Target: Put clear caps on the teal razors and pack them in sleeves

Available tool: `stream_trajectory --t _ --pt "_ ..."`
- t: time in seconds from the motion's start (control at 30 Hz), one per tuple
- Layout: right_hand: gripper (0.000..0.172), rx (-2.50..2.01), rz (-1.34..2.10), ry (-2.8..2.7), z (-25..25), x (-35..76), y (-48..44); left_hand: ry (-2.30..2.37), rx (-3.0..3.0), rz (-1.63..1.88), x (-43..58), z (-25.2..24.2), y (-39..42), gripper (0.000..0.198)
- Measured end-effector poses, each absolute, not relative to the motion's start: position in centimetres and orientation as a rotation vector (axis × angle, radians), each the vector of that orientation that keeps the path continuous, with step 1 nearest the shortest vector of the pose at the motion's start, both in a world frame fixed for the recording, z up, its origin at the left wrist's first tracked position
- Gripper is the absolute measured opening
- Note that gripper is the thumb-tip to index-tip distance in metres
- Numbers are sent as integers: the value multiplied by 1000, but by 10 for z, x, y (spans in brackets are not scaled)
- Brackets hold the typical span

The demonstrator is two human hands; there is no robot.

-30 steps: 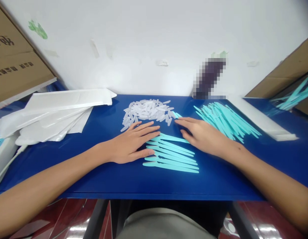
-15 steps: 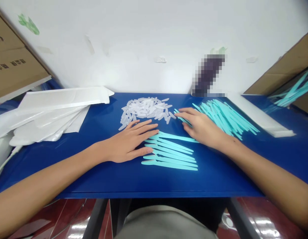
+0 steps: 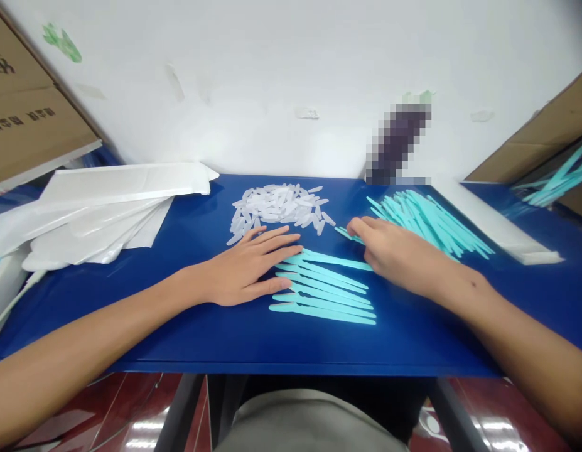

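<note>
On the blue desk [image 3: 201, 326], the left hand [image 3: 243, 273], grip spread flat, rests on a short neat row of teal sticks [image 3: 328, 296] at near centre, while the right hand [image 3: 394, 254], grip curled onto one loose stick [image 3: 344, 234], lies beside the large unsorted teal pile [image 3: 427, 220] at far right.

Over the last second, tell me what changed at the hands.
The right hand reached up to a loose teal stick beside the clear caps, then curled its fingers and drew back, the stick at its fingertips. The left hand stayed flat on the row of teal sticks; row, caps and the teal pile kept their places.
</note>
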State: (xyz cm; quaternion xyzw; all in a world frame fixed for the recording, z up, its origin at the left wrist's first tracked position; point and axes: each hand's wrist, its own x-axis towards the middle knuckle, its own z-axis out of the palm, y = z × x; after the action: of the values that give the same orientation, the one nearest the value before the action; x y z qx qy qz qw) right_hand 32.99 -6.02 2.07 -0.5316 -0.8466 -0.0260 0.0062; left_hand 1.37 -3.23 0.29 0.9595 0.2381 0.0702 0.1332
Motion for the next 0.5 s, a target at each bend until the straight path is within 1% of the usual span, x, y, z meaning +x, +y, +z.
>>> stream_trajectory --t 0.13,0.2,0.27,0.4,0.5 --pt "47 -1366 -52 -2739 20 318 -64 648 2807 436 15 4 -31 43" --pt "48 -1277 -14 -2762 20 310 -64 664 2811 536 16 4 -29 36" --pt "47 -1231 57 -2756 19 303 -64 688 2813 565 15 4 -27 34" --pt "40 -1151 195 -2661 20 298 -63 706 2813 521 14 3 -25 37" --pt "29 -1190 86 -2603 21 302 -61 709 2807 509 14 3 -25 38"
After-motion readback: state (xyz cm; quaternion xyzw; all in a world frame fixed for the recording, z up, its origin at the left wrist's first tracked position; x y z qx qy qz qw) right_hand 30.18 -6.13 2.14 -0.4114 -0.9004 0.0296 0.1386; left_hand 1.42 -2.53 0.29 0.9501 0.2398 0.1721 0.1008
